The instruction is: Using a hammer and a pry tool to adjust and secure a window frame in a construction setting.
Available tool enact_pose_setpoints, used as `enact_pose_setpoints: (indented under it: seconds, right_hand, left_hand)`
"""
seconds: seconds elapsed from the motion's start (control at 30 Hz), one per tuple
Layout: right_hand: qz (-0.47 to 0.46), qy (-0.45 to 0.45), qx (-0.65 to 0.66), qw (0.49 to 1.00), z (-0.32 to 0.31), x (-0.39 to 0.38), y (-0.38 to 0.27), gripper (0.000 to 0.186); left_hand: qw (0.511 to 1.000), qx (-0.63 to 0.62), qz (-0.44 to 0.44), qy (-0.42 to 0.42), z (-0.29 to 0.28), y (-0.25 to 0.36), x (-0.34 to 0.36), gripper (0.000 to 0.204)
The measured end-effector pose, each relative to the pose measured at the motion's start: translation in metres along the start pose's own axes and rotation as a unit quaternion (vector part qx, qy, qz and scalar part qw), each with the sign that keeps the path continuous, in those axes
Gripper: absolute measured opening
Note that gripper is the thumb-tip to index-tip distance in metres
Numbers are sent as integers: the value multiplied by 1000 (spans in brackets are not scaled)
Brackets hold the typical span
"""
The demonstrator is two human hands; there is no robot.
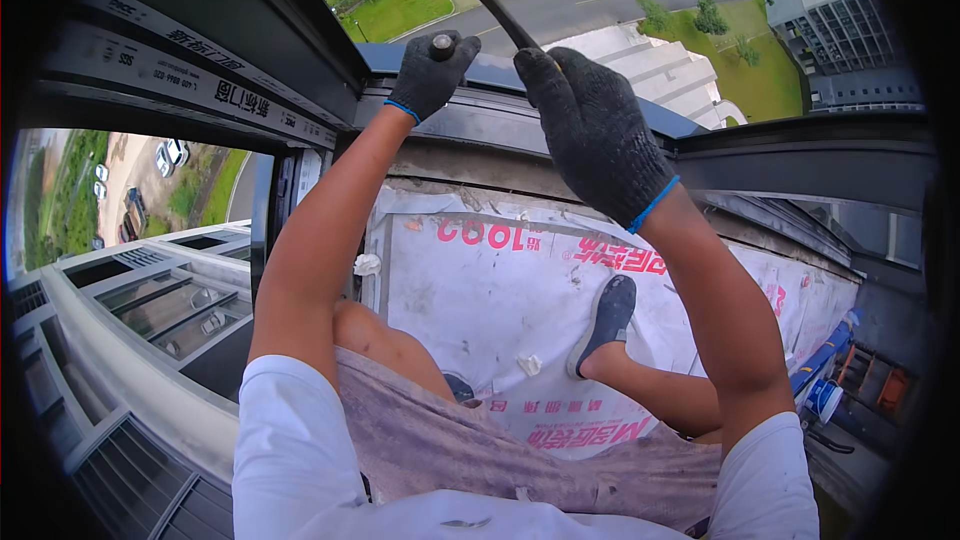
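Both my hands wear dark knit gloves with blue cuffs. My left hand (432,78) is closed around a metal rod, probably a chisel; its round end (442,42) points up at me, and the fist hides its lower part. This fist is over the dark window frame (490,75) at the outer edge. To its right, my right hand (598,120) grips the handle of a hammer (485,0). The hammer is raised, with its head up and to the left, apart from the rod. Part of the hammer head is cut off by the upper edge of the view.
A white printed protective sheet (450,290) covers the floor under my feet, with crumpled scraps on it. Dark frame bars (200,50) run along the left and right. Beyond the opening is a long drop to a road (600,10). Tools and a blue-white roll (825,398) lie at right.
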State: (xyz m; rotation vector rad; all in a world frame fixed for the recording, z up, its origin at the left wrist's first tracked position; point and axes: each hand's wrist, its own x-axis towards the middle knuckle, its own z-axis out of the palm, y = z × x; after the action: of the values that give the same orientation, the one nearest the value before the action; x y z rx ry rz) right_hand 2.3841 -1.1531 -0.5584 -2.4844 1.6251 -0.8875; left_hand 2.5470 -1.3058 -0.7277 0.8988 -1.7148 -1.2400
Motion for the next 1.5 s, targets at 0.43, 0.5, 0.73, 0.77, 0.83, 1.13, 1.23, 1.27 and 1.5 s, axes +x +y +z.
enact_pose_setpoints:
  seconds: [0.43, 0.5, 0.73, 0.77, 0.83, 1.13, 1.23, 1.27, 1.5]
  right_hand:
    - [158, 3, 198, 967, -32, 34, -36, 30]
    - [111, 41, 179, 977, -9, 11, -32, 38]
    - [-31, -26, -21, 999, -4, 24, -12, 30]
    - [-143, 100, -39, 984, -8, 30, -12, 34]
    - [-19, 60, 40, 997, 4, 14, -16, 26]
    - [102, -45, 88, 990, -21, 14, -20, 43]
    - [34, 32, 73, 996, 8, -13, -7, 40]
    - [82, -99, 17, 992, 38, -28, 18, 39]
    - [-125, 59, -100, 985, 1, 5, -4, 51]
  left_hand:
    - [998, 15, 61, 14, -8, 4, -2, 31]
    - [998, 9, 59, 24, -5, 7, -5, 31]
    - [997, 28, 68, 8, 7, 2, -7, 35]
    - [997, 32, 64, 10, 4, 2, -8, 35]
    - [999, 8, 31, 1, -1, 3, -3, 34]
    - [1000, 7, -5, -2, -9, 9, -4, 31]
    - [1000, 12, 10, -5, -1, 11, -7, 31]
    - [1000, 13, 15, -4, 3, 4, -8, 31]
    - [1000, 15, 14, 4, -8, 11, -6, 29]
